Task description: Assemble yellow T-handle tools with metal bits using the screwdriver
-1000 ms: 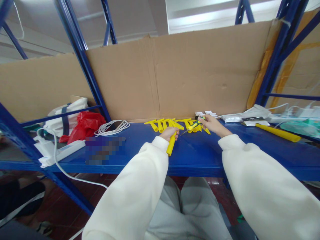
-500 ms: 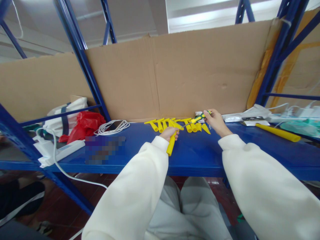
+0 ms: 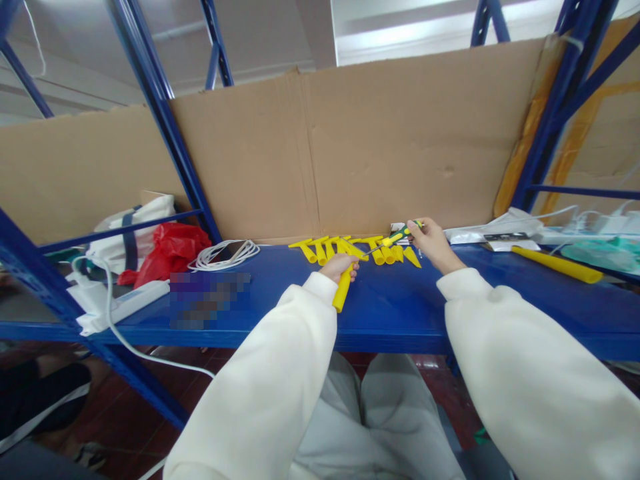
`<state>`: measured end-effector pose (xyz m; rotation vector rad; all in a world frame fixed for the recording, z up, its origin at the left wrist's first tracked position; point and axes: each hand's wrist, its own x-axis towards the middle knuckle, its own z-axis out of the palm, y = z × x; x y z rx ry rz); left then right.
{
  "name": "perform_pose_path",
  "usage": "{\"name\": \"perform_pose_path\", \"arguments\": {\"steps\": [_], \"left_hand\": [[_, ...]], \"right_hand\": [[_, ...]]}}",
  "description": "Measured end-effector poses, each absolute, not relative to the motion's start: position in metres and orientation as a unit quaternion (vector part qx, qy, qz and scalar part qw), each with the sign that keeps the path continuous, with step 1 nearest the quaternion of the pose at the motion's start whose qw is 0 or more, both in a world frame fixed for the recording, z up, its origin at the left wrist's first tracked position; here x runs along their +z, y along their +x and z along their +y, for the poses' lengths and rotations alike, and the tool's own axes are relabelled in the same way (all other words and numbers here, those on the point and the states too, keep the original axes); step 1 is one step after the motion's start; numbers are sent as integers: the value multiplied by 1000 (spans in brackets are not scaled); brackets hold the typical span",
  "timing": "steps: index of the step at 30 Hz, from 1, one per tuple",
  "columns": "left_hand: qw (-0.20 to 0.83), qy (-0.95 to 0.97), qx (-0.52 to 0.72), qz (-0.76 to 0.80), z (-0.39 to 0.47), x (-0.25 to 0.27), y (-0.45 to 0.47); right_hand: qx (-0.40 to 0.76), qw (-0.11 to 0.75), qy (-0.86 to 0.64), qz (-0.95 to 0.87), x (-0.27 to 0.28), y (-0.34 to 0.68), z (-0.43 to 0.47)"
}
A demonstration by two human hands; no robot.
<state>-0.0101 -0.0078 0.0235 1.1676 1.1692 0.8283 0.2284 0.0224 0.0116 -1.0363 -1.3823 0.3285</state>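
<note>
My left hand (image 3: 340, 267) is closed around a yellow tube-shaped part (image 3: 342, 293), whose lower end points down toward me. My right hand (image 3: 429, 241) grips the green and yellow handle of a screwdriver (image 3: 399, 235). Its thin shaft slants down to the left, and the tip meets the yellow part at my left fingers; exactly what it touches is too small to tell. Behind my hands, several similar yellow parts (image 3: 306, 251) lie in a row on the blue shelf (image 3: 400, 303). A small pointed yellow piece (image 3: 413, 258) lies at the row's right end.
A coiled white cable (image 3: 225, 255), a red plastic bag (image 3: 173, 248) and a white power strip (image 3: 130, 301) are on the left. To the right lies a long yellow tube (image 3: 557, 265) beside white packets. A cardboard panel (image 3: 370, 147) stands along the back between blue posts.
Almost nothing differs. Both hands keep their places and grips, with the screwdriver still against the yellow part.
</note>
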Motion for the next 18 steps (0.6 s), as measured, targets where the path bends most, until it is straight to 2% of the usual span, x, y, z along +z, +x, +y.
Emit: {"name": "perform_pose_path", "arguments": {"steps": [8,18], "left_hand": [[600,510,356,503,-11,25,-10],[599,514,355,502,-6,22,-11]], "right_hand": [[121,635,-469,-602,11,231,24],[149,656,-421,-609,13,227,22]]}}
